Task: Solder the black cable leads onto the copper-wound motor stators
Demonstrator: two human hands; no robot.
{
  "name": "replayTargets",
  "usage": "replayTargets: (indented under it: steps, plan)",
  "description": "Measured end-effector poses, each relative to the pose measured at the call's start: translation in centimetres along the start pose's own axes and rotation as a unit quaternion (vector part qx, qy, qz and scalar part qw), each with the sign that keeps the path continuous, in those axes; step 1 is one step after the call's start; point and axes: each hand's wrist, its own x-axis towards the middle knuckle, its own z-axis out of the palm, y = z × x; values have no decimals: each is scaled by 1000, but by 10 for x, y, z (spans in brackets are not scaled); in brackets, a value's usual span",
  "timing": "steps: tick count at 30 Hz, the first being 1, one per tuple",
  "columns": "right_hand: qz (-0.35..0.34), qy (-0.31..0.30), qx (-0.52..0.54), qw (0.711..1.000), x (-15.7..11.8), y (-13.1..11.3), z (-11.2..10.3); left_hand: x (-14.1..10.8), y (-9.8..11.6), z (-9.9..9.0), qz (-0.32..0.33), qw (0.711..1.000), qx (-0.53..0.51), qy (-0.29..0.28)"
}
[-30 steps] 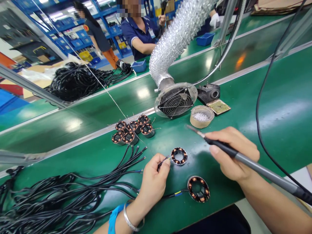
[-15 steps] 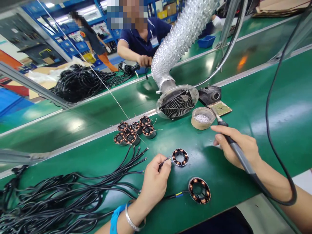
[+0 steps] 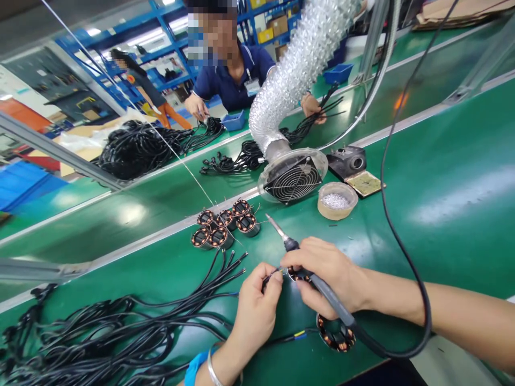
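Note:
My left hand [image 3: 257,305] is closed in a pinch on the end of a black cable [image 3: 266,282], its thin wires beside a copper-wound stator [image 3: 293,274]. My right hand [image 3: 333,271] wraps round a soldering iron [image 3: 330,297], whose metal tip points up and left, clear of the wires. Its fingers reach over that stator and hide most of it, so I cannot tell whether they touch it. A second stator [image 3: 338,338], joined to a cable with yellow and blue wires, lies below, partly behind the iron's cord.
Several stators [image 3: 219,236] stand grouped near the metal rail. Loose black cables [image 3: 120,327] cover the left of the bench. A fume extractor [image 3: 295,179], a tub of silvery bits [image 3: 337,201] and an iron stand [image 3: 352,161] sit beyond. Across the line, a co-worker [image 3: 237,75] handles cables.
My right hand has brought the soldering iron left, from beside the tub to over the stator near my left hand. Across the line, the co-worker has spread a bunch of cables.

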Motion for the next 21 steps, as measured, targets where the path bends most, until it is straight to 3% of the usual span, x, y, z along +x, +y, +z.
replayTargets:
  steps: [9, 21]
  plan:
    - [31, 86, 18, 996, -32, -30, -28, -3, 3, 1, -8, 1000, 22, -15]
    - [13, 138, 55, 989, -35, -43, -17, -6, 4, 0, 0, 1000, 16, -25]
